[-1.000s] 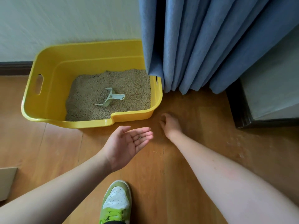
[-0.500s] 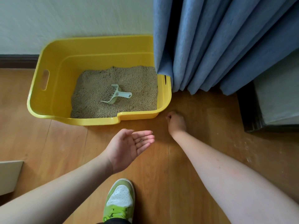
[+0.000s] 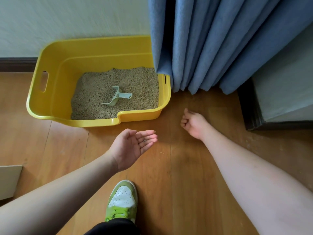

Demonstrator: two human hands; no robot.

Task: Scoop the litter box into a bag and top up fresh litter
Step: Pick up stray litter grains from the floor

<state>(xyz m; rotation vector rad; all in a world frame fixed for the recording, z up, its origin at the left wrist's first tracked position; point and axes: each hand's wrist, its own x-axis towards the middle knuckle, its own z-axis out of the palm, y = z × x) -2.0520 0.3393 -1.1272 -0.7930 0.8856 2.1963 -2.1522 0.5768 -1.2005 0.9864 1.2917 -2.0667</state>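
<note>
Wooden floor [image 3: 186, 184], yellow litter box [image 3: 50, 99], left hand [image 3: 133, 146] grip spread, right hand [image 3: 194, 122] grip fisted

— What does the person have on?
— No sleeves. Both arms are bare, right down to the left hand [image 3: 133, 146] and the right hand [image 3: 194, 123].
— And the foot?
— A green and white shoe [image 3: 122, 200] with bright green laces, and dark trousers [image 3: 113, 228].

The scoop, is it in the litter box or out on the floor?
In. The scoop lies on its side on the litter inside the yellow litter box; neither hand touches it.
</note>
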